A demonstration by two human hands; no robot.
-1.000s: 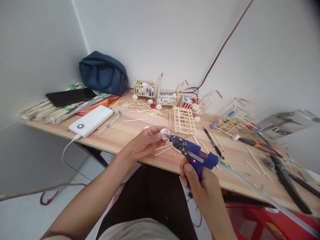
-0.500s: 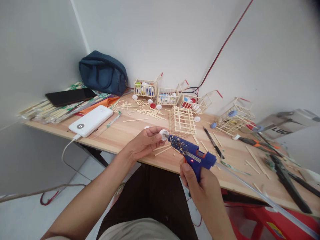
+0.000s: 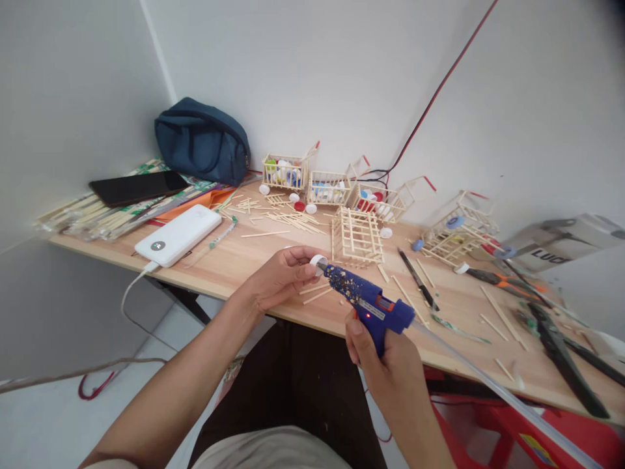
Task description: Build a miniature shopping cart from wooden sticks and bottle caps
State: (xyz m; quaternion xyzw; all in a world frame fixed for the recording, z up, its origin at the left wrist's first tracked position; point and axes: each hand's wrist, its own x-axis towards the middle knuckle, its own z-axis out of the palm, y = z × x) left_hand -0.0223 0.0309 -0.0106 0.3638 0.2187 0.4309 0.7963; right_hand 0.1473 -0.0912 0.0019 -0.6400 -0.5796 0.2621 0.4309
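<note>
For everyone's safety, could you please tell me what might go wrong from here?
The glue gun has its red light lit and its tip at the white cap in the left hand, so that hand might get burned. The long clear rod behind the gun could also snag on the table edge, jerking the tip.

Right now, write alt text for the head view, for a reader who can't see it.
A right hand aims a blue glue gun into a white cap held in the left hand, at a wooden table. Behind, small stick carts stand near loose sticks, with a blue bag farther left.
</note>
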